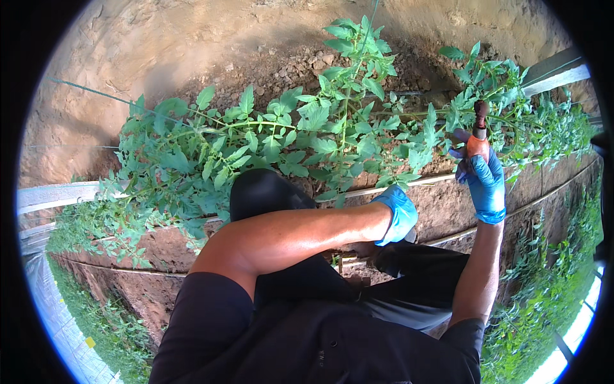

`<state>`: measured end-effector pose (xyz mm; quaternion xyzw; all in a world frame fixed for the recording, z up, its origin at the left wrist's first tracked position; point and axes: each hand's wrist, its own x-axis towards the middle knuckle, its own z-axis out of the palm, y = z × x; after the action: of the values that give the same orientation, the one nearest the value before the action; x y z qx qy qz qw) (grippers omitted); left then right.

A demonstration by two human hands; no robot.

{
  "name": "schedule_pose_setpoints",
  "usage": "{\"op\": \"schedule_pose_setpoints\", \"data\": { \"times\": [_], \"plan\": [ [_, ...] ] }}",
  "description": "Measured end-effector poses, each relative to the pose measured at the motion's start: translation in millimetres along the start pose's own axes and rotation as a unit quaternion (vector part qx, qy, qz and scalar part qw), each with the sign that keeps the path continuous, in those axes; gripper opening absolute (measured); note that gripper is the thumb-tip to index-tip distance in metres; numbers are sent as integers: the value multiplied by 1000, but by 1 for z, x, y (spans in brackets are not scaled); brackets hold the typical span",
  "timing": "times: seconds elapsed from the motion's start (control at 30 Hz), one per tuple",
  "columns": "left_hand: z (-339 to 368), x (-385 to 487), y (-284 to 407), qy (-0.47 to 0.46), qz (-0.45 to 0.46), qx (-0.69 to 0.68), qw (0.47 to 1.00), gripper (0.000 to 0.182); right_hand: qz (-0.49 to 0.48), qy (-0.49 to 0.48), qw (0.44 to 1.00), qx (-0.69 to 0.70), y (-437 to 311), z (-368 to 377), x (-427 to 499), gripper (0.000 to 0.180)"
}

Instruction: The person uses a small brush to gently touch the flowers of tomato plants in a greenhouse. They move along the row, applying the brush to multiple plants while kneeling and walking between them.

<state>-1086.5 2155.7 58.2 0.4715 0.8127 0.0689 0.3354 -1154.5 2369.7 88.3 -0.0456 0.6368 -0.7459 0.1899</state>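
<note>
My right hand (482, 180), in a blue glove with dark stained fingers, is raised at the right over the tomato plants. It grips a small tool with an orange part (478, 146) and a dark red-brown rounded end (481, 109) pointing away from me. My left arm crosses in front of my body. The blue-gloved left hand (399, 216) is low, near the soil and the row's edge; its fingers are hidden, so what it may hold does not show. An upright leafy tomato stem (344, 117) stands beyond it, beside a green string (368, 31).
Tomato foliage (177, 149) spreads to the left. A pale thin pipe or hose (379, 191) runs along the row. Light-coloured beams (62, 194) show at the left and, as another beam (559, 79), at the right. My bent knee (266, 194) is close to the leaves.
</note>
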Motion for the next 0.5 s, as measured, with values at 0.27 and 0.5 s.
{"op": "schedule_pose_setpoints", "data": {
  "times": [0.27, 0.5],
  "plan": [
    [-2, -17, 7, 49, -10, -11, 999, 16, -93, 31, 994, 38, -18, 55, -7, 72],
    [12, -41, 9, 117, -33, 7, 993, 14, -107, -37, 993, -19, -66, 127, -43, 94]
  ]
}}
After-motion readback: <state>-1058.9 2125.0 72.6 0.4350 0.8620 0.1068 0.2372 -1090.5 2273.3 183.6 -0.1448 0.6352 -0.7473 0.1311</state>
